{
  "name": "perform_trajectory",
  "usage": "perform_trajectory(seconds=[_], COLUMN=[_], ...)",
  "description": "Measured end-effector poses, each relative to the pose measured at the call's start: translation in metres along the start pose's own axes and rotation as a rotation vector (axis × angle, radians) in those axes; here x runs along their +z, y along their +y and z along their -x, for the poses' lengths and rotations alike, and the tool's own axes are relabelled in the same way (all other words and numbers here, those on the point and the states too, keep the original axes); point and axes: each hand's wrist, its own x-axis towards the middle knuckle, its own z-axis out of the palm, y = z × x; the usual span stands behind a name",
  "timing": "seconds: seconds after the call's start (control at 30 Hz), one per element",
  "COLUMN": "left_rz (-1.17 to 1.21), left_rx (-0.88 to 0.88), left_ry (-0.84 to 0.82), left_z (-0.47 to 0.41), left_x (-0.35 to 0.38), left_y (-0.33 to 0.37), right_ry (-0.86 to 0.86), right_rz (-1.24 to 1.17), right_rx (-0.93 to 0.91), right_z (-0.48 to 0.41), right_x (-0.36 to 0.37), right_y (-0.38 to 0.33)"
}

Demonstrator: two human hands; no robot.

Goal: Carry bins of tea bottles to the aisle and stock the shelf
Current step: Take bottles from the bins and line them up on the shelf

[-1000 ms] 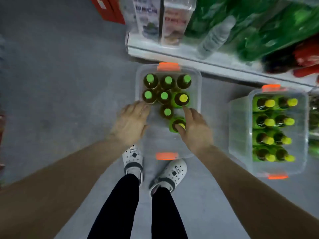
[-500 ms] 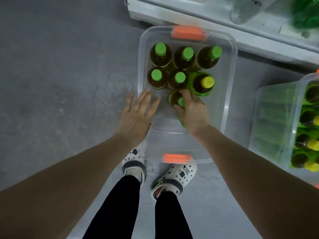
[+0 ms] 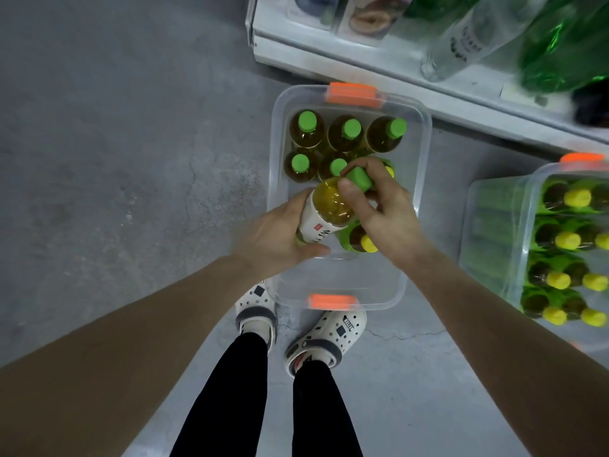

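- Head view: my left hand (image 3: 273, 239) is wrapped around the white-labelled body of a tea bottle (image 3: 329, 206). The thumb lies along the near side.
- My right hand (image 3: 382, 212) pinches the same bottle at its smooth green cap (image 3: 359, 179), thumb against fingers.
- The bottle is clear plastic with amber tea inside. It is tilted, cap pointing far and right, and held above the middle of the bin (image 3: 425, 136).
- The bin is a clear, round-cornered plastic tub with an orange latch (image 3: 354, 94) at the far end and another at the near end.
- Five green-capped bottles (image 3: 346, 133) stand upright at its far end, shoulders touching.
- A green-wrapped bottle with a yellow cap (image 3: 362, 240) stands just under my right wrist.
- Between that bottle and the near latch, the bin's clear bottom shows.
- Rough grey concrete floor (image 3: 131, 159) lies open on the left.
- The white shelf base (image 3: 346, 61) sits just beyond the bin's far rim.
- A second clear bin (image 3: 491, 232) of yellow-capped bottles stands near on the right.
- My white clogs (image 3: 257, 308) are just short of the near rim.
- Half a second ago my left hand lay flat and open at the bin's left wall, and my right reached down among the bottles. Now the bottle is up and both hands hold it.
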Motion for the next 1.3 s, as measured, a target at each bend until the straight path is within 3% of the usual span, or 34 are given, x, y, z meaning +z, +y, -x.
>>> perform_trajectory(seconds=[0.13,0.23,0.3,0.37,0.43,0.53,0.67,0.9,1.1,1.3], left_rz=[0.074,0.15,0.196,0.217,0.231,0.245,0.249,0.222,0.247,0.27], left_rx=[-0.101,-0.186,-0.252,-0.302,-0.338,-0.375,-0.372,-0.376,-0.396,-0.351], left_ry=[0.128,0.202,0.244,0.278,0.292,0.318,0.33,0.304,0.295,0.269], left_z=[0.008,0.013,0.013,0.012,0.01,0.005,0.002,0.003,0.024,0.065], left_x=[0.006,0.008,0.007,0.006,0.006,0.007,0.01,0.006,-0.013,-0.054], left_y=[-0.006,-0.018,-0.025,-0.032,-0.037,-0.041,-0.044,-0.034,0.002,0.081], right_ry=[0.02,0.151,0.13,0.073,0.155,0.341,0.441,0.456,0.347,0.327], right_rz=[-0.203,0.295,0.569,0.713,0.754,0.67,0.652,0.536,0.318,-0.077], right_rx=[0.168,0.047,0.003,0.035,0.033,0.005,-0.091,-0.039,0.029,0.298], right_z=[-0.012,-0.04,-0.062,-0.077,-0.086,-0.089,-0.087,-0.086,-0.03,0.054], right_x=[0.004,0.018,0.036,0.057,0.072,0.081,0.085,0.075,0.031,-0.057], right_y=[0.009,0.041,0.064,0.08,0.086,0.097,0.111,0.097,0.045,-0.018])
